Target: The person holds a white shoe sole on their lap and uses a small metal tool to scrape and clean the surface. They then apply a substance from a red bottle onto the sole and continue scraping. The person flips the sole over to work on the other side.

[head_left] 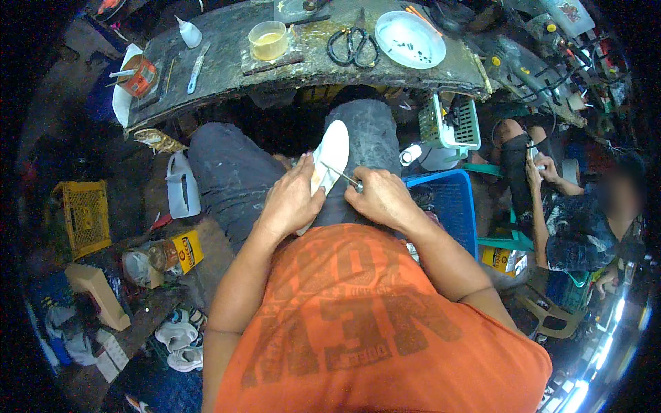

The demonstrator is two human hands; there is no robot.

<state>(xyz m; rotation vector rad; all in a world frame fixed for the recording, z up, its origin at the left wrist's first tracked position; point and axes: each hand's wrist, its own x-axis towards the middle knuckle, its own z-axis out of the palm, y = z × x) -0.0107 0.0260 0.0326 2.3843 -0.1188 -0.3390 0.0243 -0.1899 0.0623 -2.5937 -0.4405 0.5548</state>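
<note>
A white shoe piece [331,148], long and rounded at its upper end, rests over my lap between my knees. My left hand [289,196] grips it along its left side, fingers and thumb pressed on it. My right hand [379,196] is closed on a thin metal tool [350,177], whose shaft reaches onto the white piece. What lies under my left fingers is hidden.
A worn bench [227,69] ahead holds a tub [267,41], black scissors [352,48] and a white basin [410,40]. A green basket [447,124] and blue crate [458,206] stand right, beside another person [571,227]. A yellow crate [85,219] and shoes [180,344] lie left.
</note>
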